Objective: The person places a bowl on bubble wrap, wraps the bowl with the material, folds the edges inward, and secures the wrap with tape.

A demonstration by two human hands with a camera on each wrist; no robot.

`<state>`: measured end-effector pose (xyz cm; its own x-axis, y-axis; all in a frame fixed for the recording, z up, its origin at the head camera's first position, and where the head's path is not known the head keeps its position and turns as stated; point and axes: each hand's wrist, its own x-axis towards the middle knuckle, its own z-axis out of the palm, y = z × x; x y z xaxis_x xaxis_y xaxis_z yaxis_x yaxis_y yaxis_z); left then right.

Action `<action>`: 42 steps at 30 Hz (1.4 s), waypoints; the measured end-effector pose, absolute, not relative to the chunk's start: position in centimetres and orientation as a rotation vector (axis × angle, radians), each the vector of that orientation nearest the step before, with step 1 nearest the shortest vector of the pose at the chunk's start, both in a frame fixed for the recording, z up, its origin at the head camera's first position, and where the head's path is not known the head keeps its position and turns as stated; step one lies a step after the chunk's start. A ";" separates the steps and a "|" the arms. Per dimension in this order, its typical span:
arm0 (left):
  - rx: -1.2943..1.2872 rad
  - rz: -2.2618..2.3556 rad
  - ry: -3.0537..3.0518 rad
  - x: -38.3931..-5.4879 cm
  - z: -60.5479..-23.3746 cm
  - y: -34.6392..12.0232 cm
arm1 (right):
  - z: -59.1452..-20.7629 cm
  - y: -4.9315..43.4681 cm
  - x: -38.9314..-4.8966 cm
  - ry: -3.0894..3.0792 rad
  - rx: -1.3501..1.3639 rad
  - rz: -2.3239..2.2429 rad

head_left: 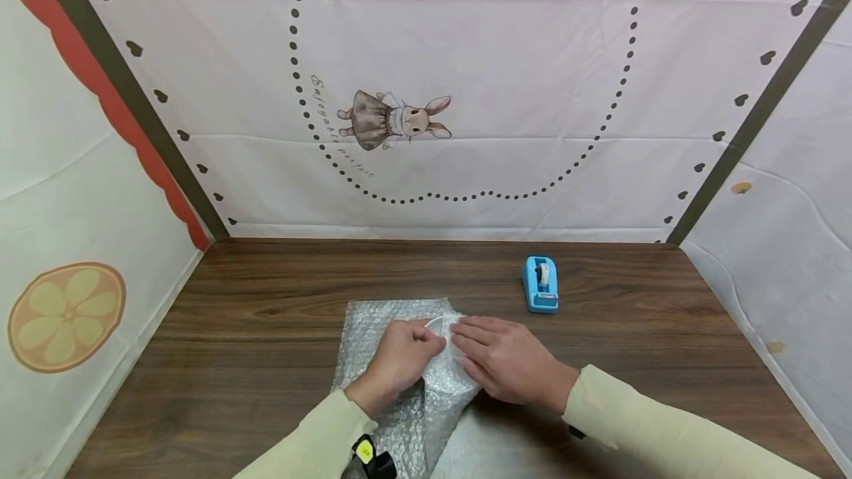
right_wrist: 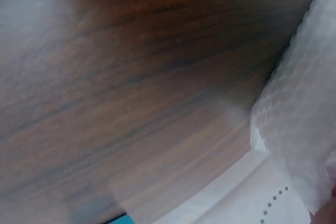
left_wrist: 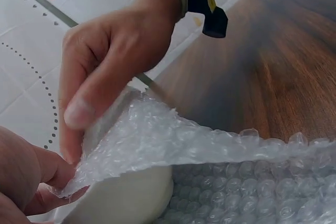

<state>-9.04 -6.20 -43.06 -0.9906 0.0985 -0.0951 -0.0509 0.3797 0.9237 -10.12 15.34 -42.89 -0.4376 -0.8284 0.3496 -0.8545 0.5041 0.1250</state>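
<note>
A sheet of bubble wrap (head_left: 393,310) lies on the table, partly folded over a smooth white rounded dish (left_wrist: 126,198). Only its curved rim shows between the hands in the head view; the wrap hides the rest. My left hand (head_left: 404,353) pinches the edge of the wrap at that rim with thumb and fingertips. From the other side, my right hand (head_left: 502,361) presses its nearly straight fingers on the folded wrap. In the right wrist view the wrap (right_wrist: 299,114) stands up along the right side, with the hand almost wholly out of sight.
A blue tape dispenser (head_left: 541,285) with a roll of clear tape stands behind and right of the hands. The brown wooden table (head_left: 266,338) meets white printed cloth walls (head_left: 506,94) at the back and both sides. More wrap reaches toward the front edge.
</note>
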 end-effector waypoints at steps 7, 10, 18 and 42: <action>0.020 1.637 2.526 -9.0 -43.5 -6.2 | -43.0 16.4 -9.0 -2.481 1.495 -0.067; 0.001 1.599 2.540 -9.0 -43.3 -6.1 | -43.4 16.6 -9.0 -2.430 1.525 -0.105; 0.049 1.447 2.656 -9.0 -43.5 -5.9 | -43.8 16.7 -9.3 -2.343 1.555 -0.193; -0.110 0.859 2.989 -12.1 -42.9 -14.5 | -43.8 16.7 -9.6 -2.354 1.573 -0.215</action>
<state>-12.10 -14.45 -42.93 -0.9970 -0.0599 -0.0482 -0.0763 0.8452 0.5290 -9.57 16.66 -43.76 -0.3548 -0.9203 0.1648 -0.8752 0.3889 0.2876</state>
